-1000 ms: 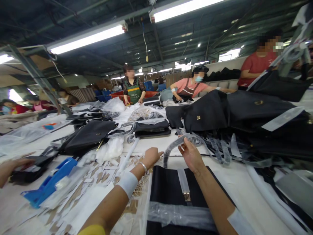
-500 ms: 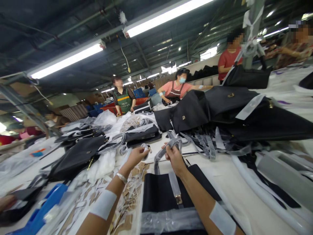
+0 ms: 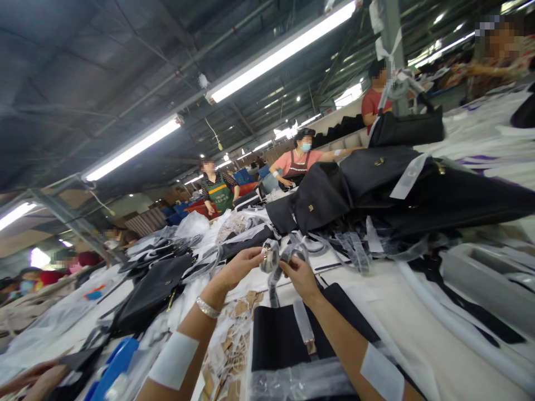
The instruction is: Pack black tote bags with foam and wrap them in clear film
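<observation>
My left hand [image 3: 240,268] pinches a coiled strap [image 3: 271,257] in clear plastic wrap, with a gold-coloured metal clasp at its edge. Close beside it, my right hand [image 3: 300,275] has its fingers closed on a plastic-wrapped handle [image 3: 273,293], which rises from the black handbag [image 3: 271,340] below. That bag lies in front of me with a wrapped tab, a metal fitting and a band of plastic across its front. Whether the coil touches the handle I cannot tell.
Black handbags [image 3: 321,195] are heaped at the back right, and another black bag [image 3: 154,292] lies left. Paper and plastic scraps [image 3: 234,340] cover the table beside my left arm. A grey plastic holder [image 3: 472,273] stands right. A co-worker's hands [image 3: 39,381] show at lower left.
My left hand has moved right with the coiled strap, close to my right hand. The right hand still grips the handle. The camera view has shifted slightly.
</observation>
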{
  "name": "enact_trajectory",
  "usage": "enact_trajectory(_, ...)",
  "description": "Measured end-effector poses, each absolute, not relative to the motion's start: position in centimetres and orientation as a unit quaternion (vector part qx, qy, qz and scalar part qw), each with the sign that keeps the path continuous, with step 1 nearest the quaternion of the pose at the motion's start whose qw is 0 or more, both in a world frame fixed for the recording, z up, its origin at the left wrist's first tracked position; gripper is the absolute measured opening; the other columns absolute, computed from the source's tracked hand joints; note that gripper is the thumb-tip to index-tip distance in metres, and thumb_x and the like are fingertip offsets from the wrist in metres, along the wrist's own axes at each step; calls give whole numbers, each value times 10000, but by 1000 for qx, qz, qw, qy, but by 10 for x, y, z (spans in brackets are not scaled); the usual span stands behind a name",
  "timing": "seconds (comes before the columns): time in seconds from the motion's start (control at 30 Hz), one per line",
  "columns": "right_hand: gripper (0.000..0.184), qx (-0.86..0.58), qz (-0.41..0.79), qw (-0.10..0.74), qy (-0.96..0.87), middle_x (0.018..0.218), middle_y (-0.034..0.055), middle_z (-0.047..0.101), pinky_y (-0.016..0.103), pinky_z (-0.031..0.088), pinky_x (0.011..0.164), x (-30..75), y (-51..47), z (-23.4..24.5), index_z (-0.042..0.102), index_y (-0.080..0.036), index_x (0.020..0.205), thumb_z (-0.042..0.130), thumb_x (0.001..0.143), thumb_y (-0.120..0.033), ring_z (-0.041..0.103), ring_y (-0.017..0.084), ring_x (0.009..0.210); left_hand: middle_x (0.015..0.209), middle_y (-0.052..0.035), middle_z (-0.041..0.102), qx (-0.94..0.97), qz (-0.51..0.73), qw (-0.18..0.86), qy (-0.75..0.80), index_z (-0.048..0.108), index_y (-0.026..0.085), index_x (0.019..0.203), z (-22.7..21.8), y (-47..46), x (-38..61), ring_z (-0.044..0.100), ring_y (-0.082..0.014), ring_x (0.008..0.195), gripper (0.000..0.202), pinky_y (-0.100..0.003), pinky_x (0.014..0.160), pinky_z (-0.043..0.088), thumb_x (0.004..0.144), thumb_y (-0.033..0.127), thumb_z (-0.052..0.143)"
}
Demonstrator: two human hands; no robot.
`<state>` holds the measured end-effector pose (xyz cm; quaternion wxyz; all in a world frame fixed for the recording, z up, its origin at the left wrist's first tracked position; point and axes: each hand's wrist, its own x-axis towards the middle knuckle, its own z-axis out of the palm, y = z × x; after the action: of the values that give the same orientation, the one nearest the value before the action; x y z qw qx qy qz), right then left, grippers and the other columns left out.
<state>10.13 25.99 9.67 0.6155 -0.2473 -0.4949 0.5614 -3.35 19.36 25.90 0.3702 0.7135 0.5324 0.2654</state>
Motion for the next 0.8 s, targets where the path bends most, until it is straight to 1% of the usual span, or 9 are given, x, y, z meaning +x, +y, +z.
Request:
enact_trajectory(0.07, 365, -240, 567, 623, -482, 562, -12, 551, 316, 406, 556, 100, 261, 97, 630, -223, 676, 728, 737, -569, 513, 172, 559, 985, -93, 687, 713, 273, 367, 531, 676, 140, 1090, 256, 196, -29, 603, -203, 870, 530, -313, 799, 470, 886, 608, 534)
enact_trajectory(0.17, 392, -221, 583, 628, -465, 603, -3, 579, 334, 460, 595, 98, 260, 100, 609, -231, 688, 700, 745, -607, 548, 180, 586, 962, -77, 691, 719, 278, 303, 560, 692, 146, 1085, 254, 203, -29, 598, -218, 912, 531, -309, 816, 465, 889, 606, 516)
enact_trajectory(0.23, 395, -207, 593, 628, -460, 620, 1, 585, 339, 474, 610, 98, 258, 103, 612, -228, 707, 692, 750, -612, 553, 180, 600, 916, -60, 688, 719, 279, 255, 583, 712, 154, 1028, 253, 208, -31, 587, -217, 892, 506, -298, 803, 455, 863, 603, 549)
enact_trajectory(0.33, 393, -191, 602, 626, -458, 596, -10, 555, 323, 459, 605, 99, 254, 109, 603, -219, 683, 694, 760, -593, 526, 163, 593, 838, -38, 660, 710, 293, 202, 607, 720, 159, 917, 250, 216, -37, 558, -202, 838, 441, -277, 763, 429, 806, 577, 632)
enact_trajectory(0.4, 388, -178, 608, 621, -462, 592, -15, 541, 312, 451, 612, 101, 250, 111, 614, -208, 668, 691, 771, -574, 512, 151, 593, 806, -30, 644, 703, 301, 183, 618, 715, 156, 898, 244, 221, -38, 546, -190, 801, 425, -268, 729, 418, 792, 562, 647)
enact_trajectory(0.53, 324, -152, 616, 608, -477, 634, -12, 553, 304, 454, 645, 101, 244, 114, 705, -196, 744, 684, 799, -515, 522, 145, 628, 798, -46, 662, 694, 292, 214, 622, 723, 125, 932, 224, 229, -32, 569, -188, 755, 489, -275, 690, 436, 799, 581, 608)
enact_trajectory(0.63, 290, -144, 616, 606, -483, 709, 4, 606, 309, 473, 662, 102, 242, 115, 750, -208, 829, 693, 795, -490, 552, 153, 659, 781, -62, 676, 692, 268, 261, 618, 733, 107, 929, 210, 232, -26, 591, -195, 740, 526, -293, 701, 466, 792, 598, 601)
enact_trajectory(0.73, 293, -141, 617, 605, -483, 790, 22, 665, 325, 504, 719, 104, 243, 117, 760, -225, 883, 685, 798, -495, 607, 184, 732, 745, -58, 677, 693, 234, 296, 614, 743, 109, 887, 205, 232, -24, 597, -189, 723, 511, -300, 712, 479, 785, 591, 607)
enact_trajectory(0.8, 306, -146, 617, 609, -476, 800, 24, 678, 337, 513, 758, 104, 245, 118, 756, -228, 892, 678, 800, -510, 628, 203, 772, 710, -49, 669, 691, 213, 298, 623, 747, 119, 828, 204, 234, -27, 593, -188, 710, 485, -296, 701, 472, 784, 581, 605)
